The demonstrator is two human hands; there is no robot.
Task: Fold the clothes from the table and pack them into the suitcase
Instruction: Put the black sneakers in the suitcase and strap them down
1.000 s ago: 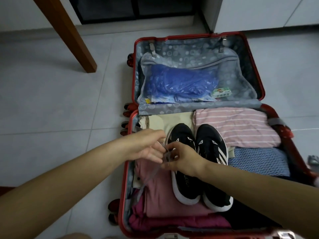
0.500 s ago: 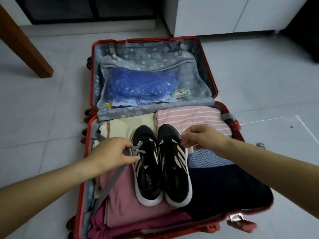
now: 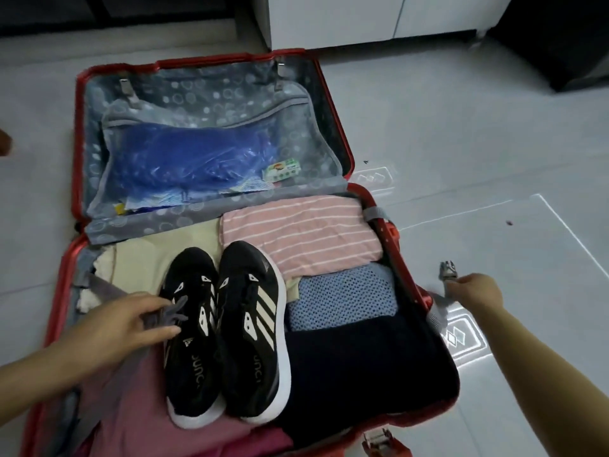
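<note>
A red suitcase [image 3: 77, 133] lies open on the floor. Its near half holds folded clothes: a pink striped top [image 3: 296, 235], a blue mesh piece [image 3: 342, 298], a dark garment [image 3: 362, 367], a cream piece [image 3: 158, 255] and pink items [image 3: 158, 420]. Two black sneakers [image 3: 227, 328] lie on top. My left hand [image 3: 128, 321] grips the end of the left grey packing strap [image 3: 164, 311] beside the left sneaker. My right hand [image 3: 474, 291], outside the right rim, holds the right grey strap [image 3: 438, 311] just below its buckle [image 3: 447, 269].
The lid half holds a mesh pocket with a blue bag [image 3: 191, 159] inside. White cabinets [image 3: 362, 18] stand behind the suitcase, with a dark object [image 3: 566, 41] at the far right. Grey floor tiles surround the case, with light marks [image 3: 461, 338] on the right.
My right hand left the middle of the suitcase and moved out past the right rim to take hold of the other strap. My left hand stayed on its strap. The view shifted right.
</note>
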